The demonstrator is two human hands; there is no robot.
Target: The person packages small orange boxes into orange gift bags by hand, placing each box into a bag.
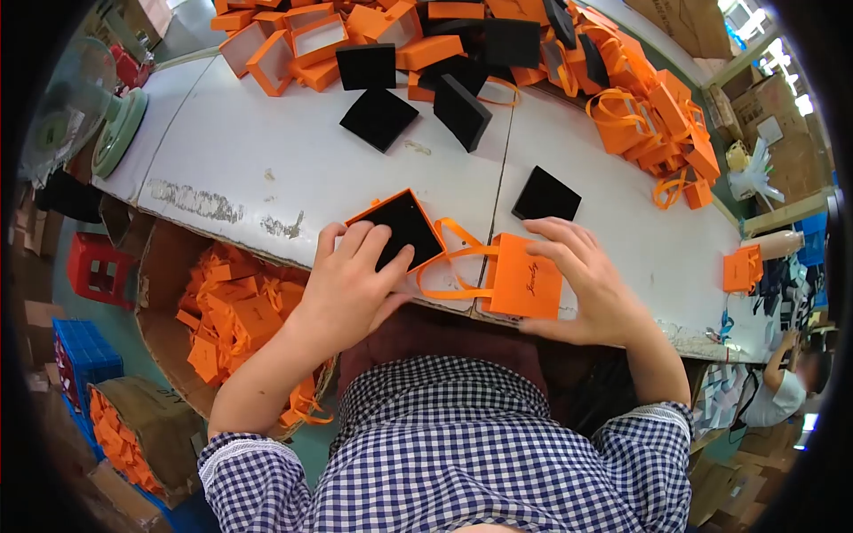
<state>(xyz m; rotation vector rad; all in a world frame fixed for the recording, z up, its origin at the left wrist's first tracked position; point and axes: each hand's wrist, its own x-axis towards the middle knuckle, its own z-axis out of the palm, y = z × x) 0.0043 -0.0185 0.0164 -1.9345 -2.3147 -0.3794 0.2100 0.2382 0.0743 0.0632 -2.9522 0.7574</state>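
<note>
head | orange bag [526,277] bracketed by nearer right hand [597,289], fingers spread | black pad [412,224] overlapped by left hand [342,286], grip unclear

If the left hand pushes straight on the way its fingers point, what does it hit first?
Probably the far rim of the orange box: the left hand has its fingers over the black insert, pointing toward that edge. Fingertip height is unclear, so they might clear it.
</note>
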